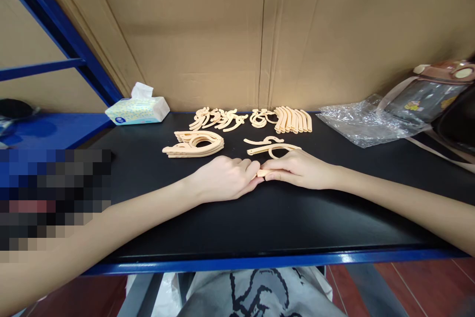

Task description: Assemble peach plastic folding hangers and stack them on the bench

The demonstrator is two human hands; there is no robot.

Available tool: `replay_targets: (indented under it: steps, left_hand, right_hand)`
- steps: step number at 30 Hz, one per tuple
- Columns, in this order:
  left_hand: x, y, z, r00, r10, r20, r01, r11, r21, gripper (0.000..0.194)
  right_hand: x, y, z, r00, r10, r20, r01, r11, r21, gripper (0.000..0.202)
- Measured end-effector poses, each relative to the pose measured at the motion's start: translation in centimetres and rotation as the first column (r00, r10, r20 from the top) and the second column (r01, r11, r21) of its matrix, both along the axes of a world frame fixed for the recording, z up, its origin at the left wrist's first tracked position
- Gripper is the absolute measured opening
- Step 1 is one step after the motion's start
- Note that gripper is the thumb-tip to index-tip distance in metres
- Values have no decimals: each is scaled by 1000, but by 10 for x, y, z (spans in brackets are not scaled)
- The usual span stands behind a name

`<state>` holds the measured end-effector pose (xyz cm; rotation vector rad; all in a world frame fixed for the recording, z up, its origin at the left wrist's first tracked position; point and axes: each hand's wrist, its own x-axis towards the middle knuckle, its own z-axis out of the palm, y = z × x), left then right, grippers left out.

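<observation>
Just above the black tabletop (237,228), my left hand (232,177) and my right hand (299,168) meet with fingers closed on a small beige plastic piece (262,173). Most of that piece is hidden by the fingers; it resembles a hanger part. Beyond my right hand lie a straight beige arm (260,149), a ring-shaped part, partly covered by the hand, and a hook-shaped piece (273,139). Past my left hand sits a stack of beige folding clothes hangers (176,151).
At the back lie a pile of curved beige arms (224,121), several rings (258,119) and a row of beige arms (293,120). A tissue pack (138,111) stands at the back left. Clear plastic wrap (356,124) and a bottle (419,94) are at right, before a cardboard wall (208,35).
</observation>
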<state>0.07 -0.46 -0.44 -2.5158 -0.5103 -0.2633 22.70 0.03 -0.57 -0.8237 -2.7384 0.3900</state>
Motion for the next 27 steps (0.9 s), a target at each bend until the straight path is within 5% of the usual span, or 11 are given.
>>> replay_targets:
  steps: [14,27]
  left_hand:
    - [1,6,5,999,36,-19,-40,937,-347,23]
    - [-1,10,4,999,16,43,4,908,-419,22]
  right_hand:
    - [1,-1,-8,1000,-17,-8,18,994,105,37]
    - [-1,-3,-10,998,-57,10,54,979,194,37]
